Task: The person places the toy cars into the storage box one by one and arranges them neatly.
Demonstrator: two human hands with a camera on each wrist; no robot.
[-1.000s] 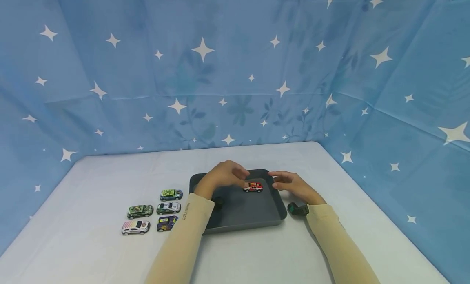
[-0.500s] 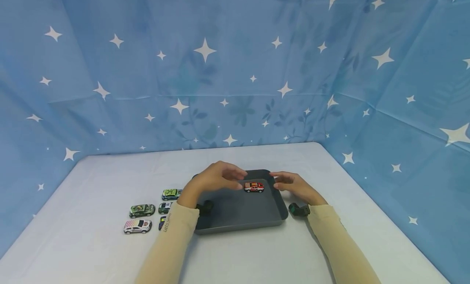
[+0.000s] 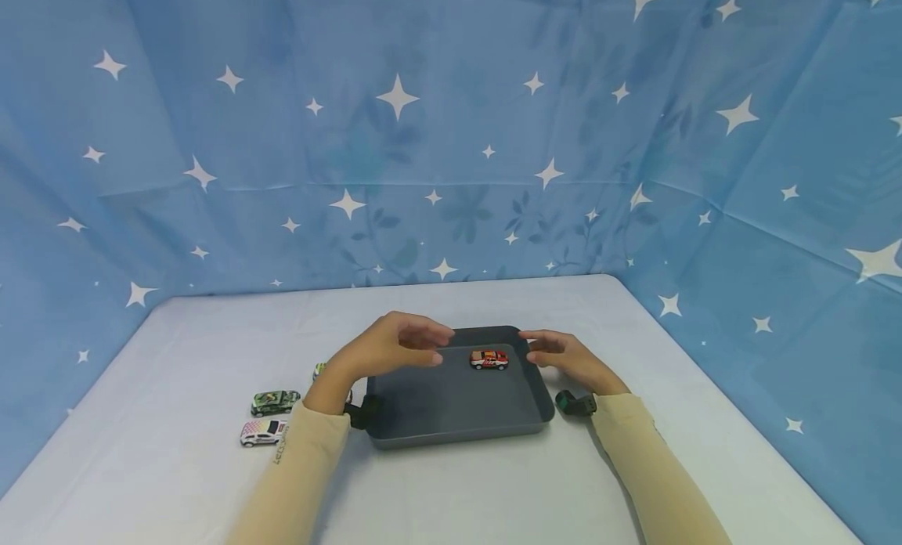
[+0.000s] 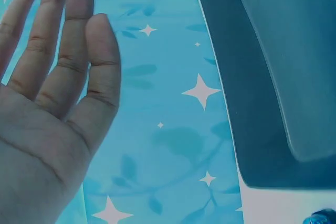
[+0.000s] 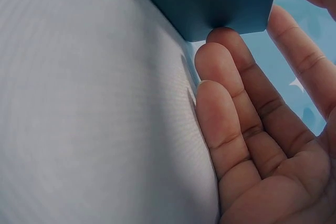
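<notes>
Red toy car (image 3: 488, 359) sits alone in the far right part of the dark grey tray (image 3: 458, 431), which lies on the white tabletop (image 3: 493, 490). Judged light, rigid and smooth, free to roll; best pinched across its flanks. Left hand (image 3: 384, 348) hovers over the tray's left edge, fingers straight, holding nothing. Right hand (image 3: 564, 355) rests flat at the tray's right rim, fingers extended and touching its outer wall, gripping nothing

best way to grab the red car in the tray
Pinch the red car across its two long sides, coming straight down from above. It sits upright on its wheels, side-on to the person, near the tray's far wall, with bare floor around it.
</notes>
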